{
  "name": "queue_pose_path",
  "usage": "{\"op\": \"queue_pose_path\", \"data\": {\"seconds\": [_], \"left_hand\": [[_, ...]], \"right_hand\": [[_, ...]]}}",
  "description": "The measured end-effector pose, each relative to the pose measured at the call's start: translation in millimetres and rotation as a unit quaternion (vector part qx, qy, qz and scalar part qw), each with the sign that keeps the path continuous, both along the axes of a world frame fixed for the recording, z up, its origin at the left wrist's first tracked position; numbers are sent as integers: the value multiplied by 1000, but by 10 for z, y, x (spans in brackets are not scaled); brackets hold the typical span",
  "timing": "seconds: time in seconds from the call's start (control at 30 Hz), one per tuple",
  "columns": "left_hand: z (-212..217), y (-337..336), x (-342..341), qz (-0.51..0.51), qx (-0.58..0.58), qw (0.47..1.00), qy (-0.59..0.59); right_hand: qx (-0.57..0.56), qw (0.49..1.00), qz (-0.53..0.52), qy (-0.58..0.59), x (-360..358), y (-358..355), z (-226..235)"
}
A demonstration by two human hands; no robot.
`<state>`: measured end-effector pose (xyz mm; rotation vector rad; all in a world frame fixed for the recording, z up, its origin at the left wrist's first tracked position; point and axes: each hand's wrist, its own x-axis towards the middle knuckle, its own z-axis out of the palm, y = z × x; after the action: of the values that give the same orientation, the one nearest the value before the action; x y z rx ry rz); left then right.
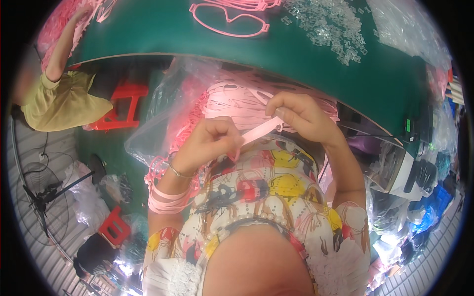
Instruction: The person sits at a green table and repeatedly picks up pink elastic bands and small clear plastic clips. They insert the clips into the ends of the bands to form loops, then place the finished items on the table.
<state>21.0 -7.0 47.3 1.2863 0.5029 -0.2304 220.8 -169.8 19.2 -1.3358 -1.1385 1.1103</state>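
Note:
A flat pink strap [260,130] is stretched at a slant between my two hands, in front of my body. My left hand [212,140] pinches its lower end, fingers curled. At the upper end, my right hand [300,117] grips it between thumb and fingers; a small piece by the thumb is too small to make out. Just beyond the hands lies a large heap of pink straps [229,104], partly under the table edge. More pink loops [168,201] hang around my left forearm.
On the green table [148,34] lie a pink goggle-shaped frame [229,33] and a pile of small clear plastic clips [340,37]. A co-worker's yellow-green sleeve [66,101], a red stool [128,106] and a fan [42,200] are left; an open box [382,167] stands right.

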Motion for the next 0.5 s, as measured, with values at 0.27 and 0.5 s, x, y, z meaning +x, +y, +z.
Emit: {"op": "queue_pose_path", "data": {"seconds": [0.27, 0.5], "left_hand": [[-128, -53, 4, 11, -25, 999, -23], [-149, -135, 51, -24, 7, 998, -52]], "right_hand": [[31, 999, -21, -15, -33, 6, -18], [23, 982, -22, -185, 16, -30, 56]]}}
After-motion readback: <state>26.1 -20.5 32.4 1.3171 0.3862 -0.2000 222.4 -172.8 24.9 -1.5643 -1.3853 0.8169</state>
